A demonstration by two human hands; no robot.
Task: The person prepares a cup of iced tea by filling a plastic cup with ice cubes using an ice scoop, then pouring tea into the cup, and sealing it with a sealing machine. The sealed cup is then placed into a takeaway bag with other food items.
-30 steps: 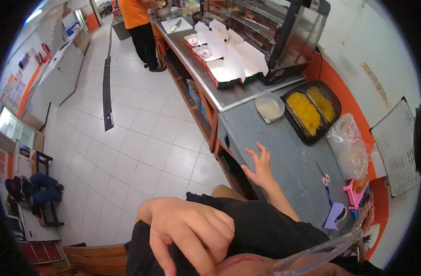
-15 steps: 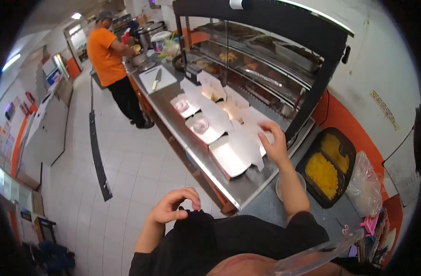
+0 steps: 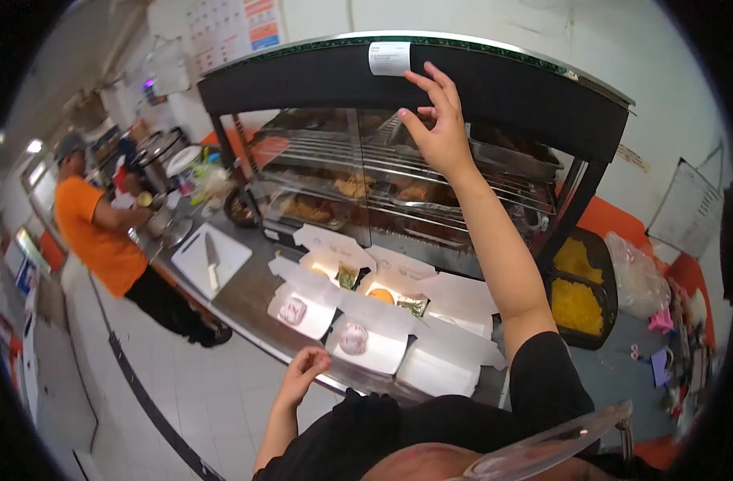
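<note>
My right hand (image 3: 440,128) is raised in front of the black top panel of a glass food display case (image 3: 535,100). Its fingers are spread and it holds nothing, with the fingertips close to a white printed paper slip (image 3: 390,58) on that panel. Low by the counter's front edge is my left hand (image 3: 304,375), loosely curled and without anything in it. Several open white takeout boxes (image 3: 440,370) stand on the counter between my arms. Two front boxes each hold a round wrapped item (image 3: 353,338); back boxes hold an orange-yellow item (image 3: 381,295) and a small packet (image 3: 347,276).
A knife (image 3: 212,258) lies on a white cutting board (image 3: 191,255) at the left. Beyond it a person in an orange shirt (image 3: 102,232) works over a pot. At right sits a black tray of yellow food (image 3: 576,306) beside a clear plastic bag (image 3: 632,272).
My right hand has risen from beside the boxes to the paper slip on the display case. The view has turned toward the case. My left hand stays low, its fingers closer together.
</note>
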